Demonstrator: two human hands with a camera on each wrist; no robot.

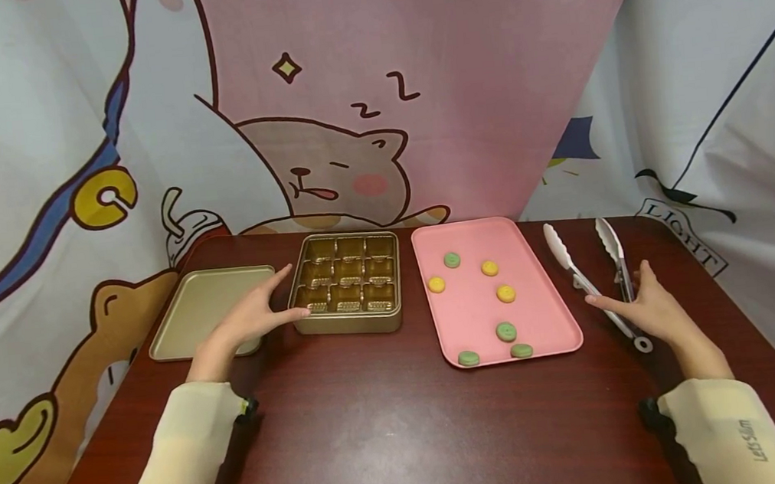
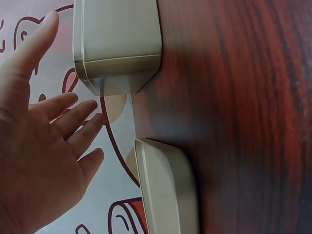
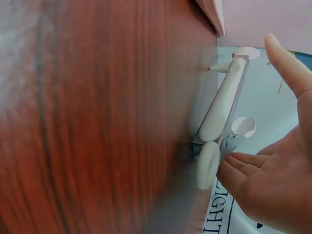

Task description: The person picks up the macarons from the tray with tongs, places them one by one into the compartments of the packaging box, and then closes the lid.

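OK so counting stuff up: seven little discs are sitting on one pink tray (image 1: 470,312), four green discs (image 1: 452,259) and three yellow discs (image 1: 490,268), plus one gold tin (image 1: 349,323) that's showing nine compartments in a 3x3 grid, one shallow gold tray (image 1: 209,304) and one pair of tongs (image 1: 586,284), all resting on a dark wood surface (image 1: 390,426). The tongs are lying just left of the right hand (image 1: 652,307), thumb crossing over them from the head view; can't really tell if the fingers are touching. That hand's spreading wide, gripping nothing. The tongs are pointing away from the person, hinge end nearest, white tips splaying into a V, long axis running front to back and leaning left. The left hand (image 1: 251,313) is also spreading wide, hovering between the shallow tray and the tin, with the tin sitting just to its right, squarish, no real long axis.
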